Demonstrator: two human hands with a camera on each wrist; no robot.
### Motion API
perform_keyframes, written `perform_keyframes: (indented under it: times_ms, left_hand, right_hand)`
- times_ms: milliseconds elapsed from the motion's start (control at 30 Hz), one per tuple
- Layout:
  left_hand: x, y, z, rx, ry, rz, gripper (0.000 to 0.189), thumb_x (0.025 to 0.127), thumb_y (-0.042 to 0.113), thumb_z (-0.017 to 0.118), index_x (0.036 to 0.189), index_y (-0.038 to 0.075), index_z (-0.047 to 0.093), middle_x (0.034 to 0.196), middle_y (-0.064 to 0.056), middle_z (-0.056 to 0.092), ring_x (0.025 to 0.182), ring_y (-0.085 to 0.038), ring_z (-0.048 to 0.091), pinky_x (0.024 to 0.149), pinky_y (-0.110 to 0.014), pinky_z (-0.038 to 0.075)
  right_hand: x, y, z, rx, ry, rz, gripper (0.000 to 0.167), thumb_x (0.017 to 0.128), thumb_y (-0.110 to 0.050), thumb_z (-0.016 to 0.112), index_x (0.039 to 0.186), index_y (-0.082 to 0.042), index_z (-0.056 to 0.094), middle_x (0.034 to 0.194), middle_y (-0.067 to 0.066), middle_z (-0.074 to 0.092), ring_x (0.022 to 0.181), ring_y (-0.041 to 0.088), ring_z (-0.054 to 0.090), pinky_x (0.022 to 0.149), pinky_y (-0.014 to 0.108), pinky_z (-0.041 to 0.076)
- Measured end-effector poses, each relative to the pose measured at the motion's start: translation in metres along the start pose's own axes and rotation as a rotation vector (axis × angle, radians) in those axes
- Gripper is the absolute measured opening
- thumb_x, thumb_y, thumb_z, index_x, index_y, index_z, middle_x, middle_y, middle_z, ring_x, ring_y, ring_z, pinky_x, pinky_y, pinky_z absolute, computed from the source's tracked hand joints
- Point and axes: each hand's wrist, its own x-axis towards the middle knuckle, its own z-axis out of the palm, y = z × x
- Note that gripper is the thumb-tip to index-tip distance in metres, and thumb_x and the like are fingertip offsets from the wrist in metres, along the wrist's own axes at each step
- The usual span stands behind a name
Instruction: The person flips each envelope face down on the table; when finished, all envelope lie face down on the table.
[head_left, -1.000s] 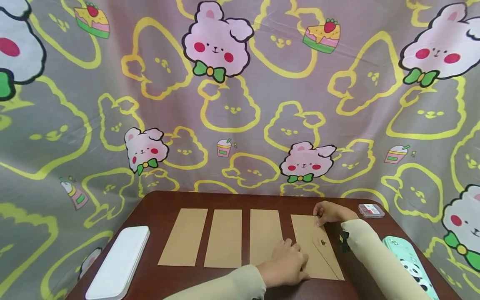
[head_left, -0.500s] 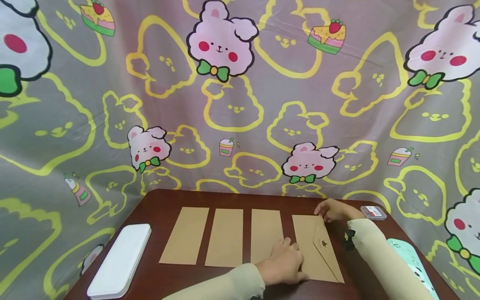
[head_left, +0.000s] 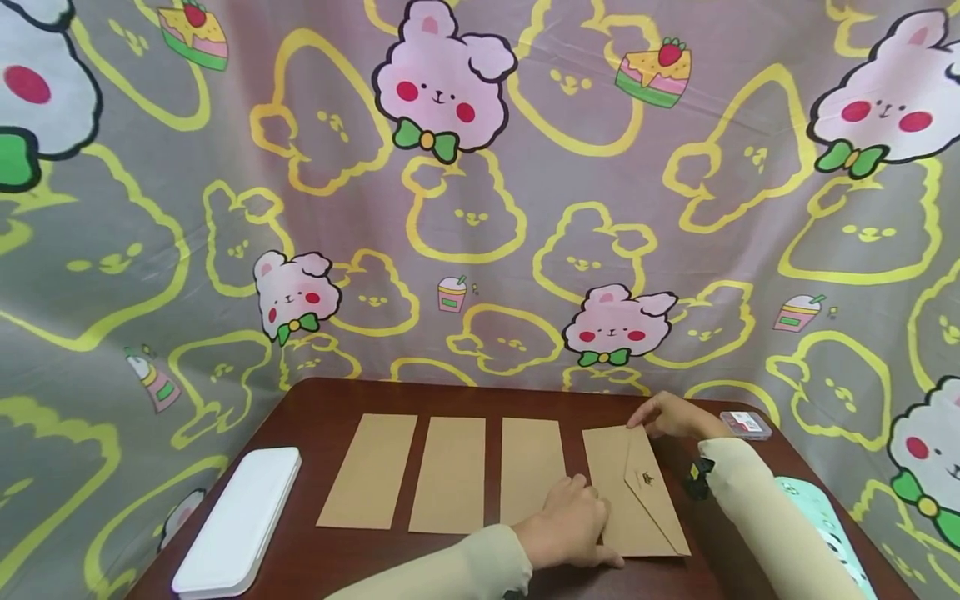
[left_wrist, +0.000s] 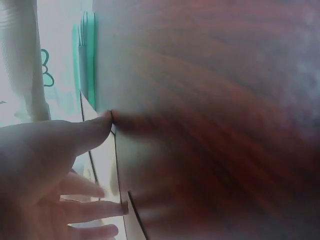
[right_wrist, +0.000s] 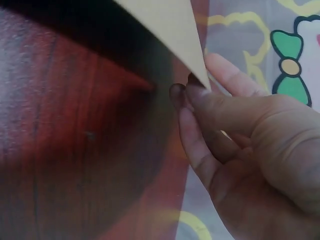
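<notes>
A brown kraft envelope (head_left: 611, 454) lies at the right of a row, its pointed flap along the right side with a small dark crown emblem (head_left: 648, 478). My right hand (head_left: 667, 417) pinches its far right corner between thumb and fingers. In the right wrist view that corner (right_wrist: 185, 40) is raised off the table, with shadow beneath. My left hand (head_left: 566, 525) rests at the envelope's near left part, thumb (left_wrist: 95, 131) stretched along the near edge and fingers fairly straight. It partly hides a neighbouring brown envelope (head_left: 531, 450).
Two more brown envelopes lie to the left, one outermost (head_left: 367, 471) and one inner (head_left: 448, 475). A white case (head_left: 238, 517) stands at the left edge. On the right are a mint panda case (head_left: 817, 525) and a small clear box (head_left: 746, 425). A patterned curtain (head_left: 480, 208) surrounds the table.
My right hand has shifted from over the flap to the envelope's far right corner, uncovering the flap, and that corner is lifted. The left hand stays nearly in place.
</notes>
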Motion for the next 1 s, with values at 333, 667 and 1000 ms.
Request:
perform_keyframes:
  times_ms: [333,667,1000]
  left_hand:
    - [0.001,0.001,0.001,-0.040,-0.054,-0.054,0.087,0.080,0.077,0.069,0.142,0.016,0.059,0.114,0.008,0.074,0.094,-0.010,0.060,0.080,-0.026,0.045]
    - [0.003,0.006,-0.001,-0.178,-0.089,-0.124,0.109,0.081,0.069,0.073,0.159,0.006,0.033,0.087,0.006,0.073,0.087,-0.005,0.064,0.078,-0.023,0.050]
    - [0.002,0.006,-0.003,-0.275,-0.112,-0.151,0.110,0.082,0.068,0.073,0.161,0.005,0.030,0.119,0.003,0.074,0.098,-0.002,0.068,0.074,-0.022,0.053]
  right_hand:
    - [0.005,-0.023,-0.019,0.068,-0.034,0.029,0.024,0.094,-0.002,0.067,0.116,-0.004,0.077,0.125,0.019,0.072,0.115,0.034,0.069,0.091,0.049,0.059]
    - [0.020,-0.028,-0.021,0.266,-0.145,-0.087,0.034,0.101,-0.010,0.061,0.134,-0.001,0.065,0.146,0.026,0.057,0.125,0.027,0.066,0.100,0.046,0.056]
    - [0.027,-0.016,-0.002,0.520,-0.163,-0.134,0.047,0.104,-0.017,0.058,0.149,-0.002,0.052,0.143,0.008,0.063,0.121,0.004,0.066,0.100,0.038,0.056]
